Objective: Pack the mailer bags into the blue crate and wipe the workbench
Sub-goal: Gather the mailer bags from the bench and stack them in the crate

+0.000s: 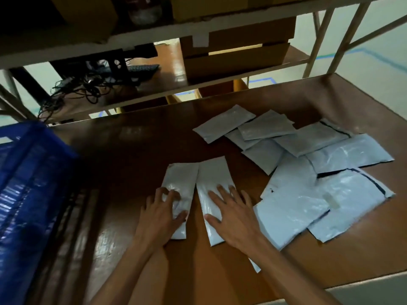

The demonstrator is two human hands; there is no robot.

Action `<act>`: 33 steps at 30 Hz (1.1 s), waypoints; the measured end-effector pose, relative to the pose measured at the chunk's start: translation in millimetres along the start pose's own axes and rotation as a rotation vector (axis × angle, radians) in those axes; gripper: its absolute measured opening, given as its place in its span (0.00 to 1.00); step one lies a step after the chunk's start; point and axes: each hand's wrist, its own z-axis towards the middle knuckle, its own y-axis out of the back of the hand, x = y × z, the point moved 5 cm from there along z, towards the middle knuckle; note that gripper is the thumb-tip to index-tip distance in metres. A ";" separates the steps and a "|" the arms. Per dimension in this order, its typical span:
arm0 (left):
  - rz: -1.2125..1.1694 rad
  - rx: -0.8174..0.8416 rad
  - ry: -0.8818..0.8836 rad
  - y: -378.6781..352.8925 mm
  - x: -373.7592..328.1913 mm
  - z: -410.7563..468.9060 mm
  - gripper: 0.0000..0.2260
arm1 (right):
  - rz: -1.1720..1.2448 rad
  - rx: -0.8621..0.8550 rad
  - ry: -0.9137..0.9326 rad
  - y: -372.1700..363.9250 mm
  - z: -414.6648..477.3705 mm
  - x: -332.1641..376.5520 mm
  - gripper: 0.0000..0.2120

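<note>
Two narrow grey-white mailer bags lie side by side near the front of the brown workbench point(136, 150). My left hand point(160, 213) grips the left mailer bag point(181, 179), fingers curled on its top and thumb pressed at its right edge. On the right mailer bag point(214, 172) my right hand point(233, 213) rests flat with spread fingers. Several more mailer bags point(308, 172) lie in a loose overlapping pile to the right. The blue crate point(26, 183) stands at the bench's left edge, left of both hands.
A shelf point(154, 27) overhangs the far side, with cardboard boxes point(237, 53) under it. A second table behind holds a keyboard point(143, 69) and tangled black cables point(83, 89). The bench's front edge point(363, 280) runs close below my forearms.
</note>
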 end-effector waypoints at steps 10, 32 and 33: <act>0.005 -0.041 0.330 9.7 68.0 -47.0 0.37 | -0.004 0.035 0.121 -25.0 39.2 73.3 0.33; -0.166 -0.341 0.593 118.5 140.8 -124.1 0.27 | 0.295 -0.035 0.436 -23.9 93.2 216.8 0.23; -0.217 -0.314 0.606 113.5 151.7 -128.0 0.27 | 0.231 -0.017 0.439 -29.3 96.1 222.2 0.22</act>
